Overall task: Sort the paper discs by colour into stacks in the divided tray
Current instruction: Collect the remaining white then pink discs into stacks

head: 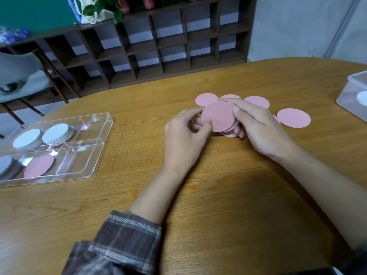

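1 pink disc (39, 166) lies in the divided tray's (79, 159) near compartment at left, with 3 white stacks (56, 133) beside and beyond it. to the right, left hand (184, 133) and right hand (256, 126) both pinch a small pink stack (218, 118). just beyond lie loose pink discs (293, 118).

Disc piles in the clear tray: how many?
4. Two white piles side by side at the tray's back, a third white pile near left, cut off by the picture's edge, a pink pile beside it. More may be out of view.
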`<state>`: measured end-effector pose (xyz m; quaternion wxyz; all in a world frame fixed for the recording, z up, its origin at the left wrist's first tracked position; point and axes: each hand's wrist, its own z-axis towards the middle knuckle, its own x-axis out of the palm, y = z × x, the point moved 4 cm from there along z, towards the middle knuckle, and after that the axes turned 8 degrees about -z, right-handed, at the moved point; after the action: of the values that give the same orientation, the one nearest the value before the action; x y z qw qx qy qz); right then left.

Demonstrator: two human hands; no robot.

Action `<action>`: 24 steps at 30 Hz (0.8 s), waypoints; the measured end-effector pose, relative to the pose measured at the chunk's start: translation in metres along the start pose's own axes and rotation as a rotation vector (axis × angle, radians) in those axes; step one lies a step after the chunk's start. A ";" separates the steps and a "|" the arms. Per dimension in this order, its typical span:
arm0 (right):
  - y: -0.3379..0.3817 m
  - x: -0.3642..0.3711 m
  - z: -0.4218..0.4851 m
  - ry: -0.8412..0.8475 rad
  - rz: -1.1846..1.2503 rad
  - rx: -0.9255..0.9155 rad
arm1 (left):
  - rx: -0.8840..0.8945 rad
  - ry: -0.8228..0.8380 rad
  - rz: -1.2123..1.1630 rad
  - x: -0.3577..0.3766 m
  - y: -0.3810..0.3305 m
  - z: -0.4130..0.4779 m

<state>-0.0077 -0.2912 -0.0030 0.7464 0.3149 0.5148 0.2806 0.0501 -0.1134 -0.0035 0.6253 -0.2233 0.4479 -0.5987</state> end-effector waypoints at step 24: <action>-0.021 -0.016 0.008 -0.177 -0.204 0.088 | 0.150 0.479 0.393 0.018 0.009 -0.009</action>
<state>-0.0033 -0.3182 -0.0071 0.7990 0.3167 0.4882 0.1516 0.0454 -0.1261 -0.0204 0.6203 0.0615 0.5717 -0.5334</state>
